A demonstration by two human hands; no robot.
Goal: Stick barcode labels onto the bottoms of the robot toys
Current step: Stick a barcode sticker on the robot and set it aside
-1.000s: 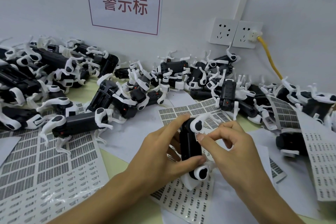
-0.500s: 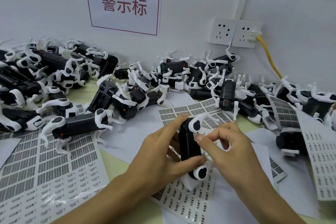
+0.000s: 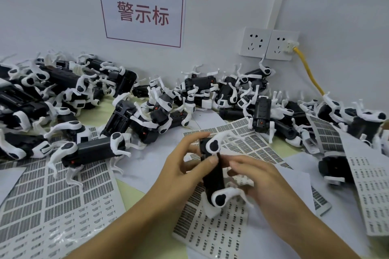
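The desk (image 3: 130, 193) carries the whole workstation, arranged so that stock, labels and work area sit within one reach. The largest group is the heap of robot toys (image 3: 160, 103), black bodies with white legs, banked against the back wall from the left edge to the right edge. Placement at the rear leaves the near part of the desk free for handling, and most likely serves as both supply and holding area; which toys are already labelled cannot be told.

Label sheets (image 3: 48, 202) lie flat across the near half of the desk, printed side up, so that a barcode can be peeled without lifting a sheet. A further sheet (image 3: 219, 235) lies directly under the working position.

The toy in work (image 3: 212, 172) is held above that sheet, long axis running away from the person. It is turned so that the underside faces the right; that face is not visible, so label status cannot be confirmed.

The left hand (image 3: 183, 174) grips the body, thumb pressed on the near side, fingers curled behind. This acts as the clamp. The right hand (image 3: 265, 183) has its fingers curled against the right side of the toy, apparently pressing or seating a label; whether it pinches anything cannot be told.
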